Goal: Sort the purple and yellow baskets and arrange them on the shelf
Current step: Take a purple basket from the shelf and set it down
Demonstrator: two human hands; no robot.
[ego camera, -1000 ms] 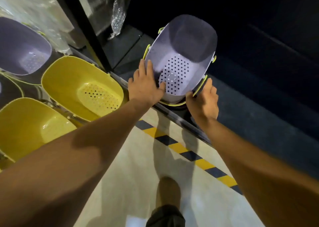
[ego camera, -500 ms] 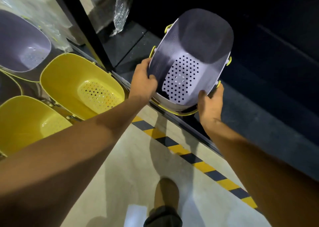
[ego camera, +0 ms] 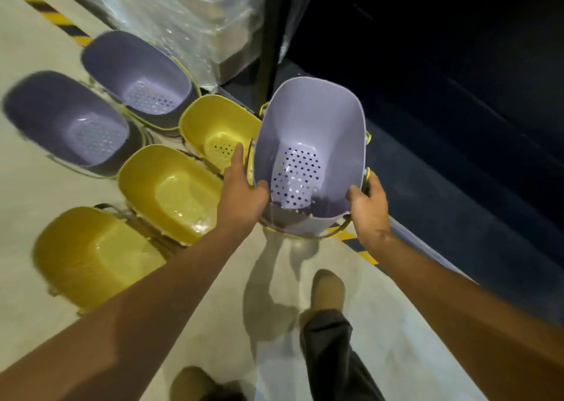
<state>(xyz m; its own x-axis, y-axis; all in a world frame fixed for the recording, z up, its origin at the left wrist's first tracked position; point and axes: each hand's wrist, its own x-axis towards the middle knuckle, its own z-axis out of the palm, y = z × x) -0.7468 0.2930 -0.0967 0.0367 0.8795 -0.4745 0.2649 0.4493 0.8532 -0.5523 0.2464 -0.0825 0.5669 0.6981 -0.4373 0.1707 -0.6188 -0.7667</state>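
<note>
Head view. Purple baskets, three: the held purple basket [ego camera: 308, 132], tilted, is in the air beside the dark shelf [ego camera: 442, 187]. The left hand [ego camera: 244, 196] and right hand [ego camera: 370, 214] each keep a closed grip on its near rim. The rear purple basket [ego camera: 137, 74] and front purple basket [ego camera: 67, 120] stand on the floor [ego camera: 213, 309]. Yellow baskets, three, on the floor: far yellow basket [ego camera: 219, 126], middle yellow basket [ego camera: 168, 190], near yellow basket [ego camera: 88, 254]. Earlier, the held purple basket was over the shelf.

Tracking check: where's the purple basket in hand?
Purple basket: head view, right of centre, between left hand and right hand, just right of a yellow basket.
</note>
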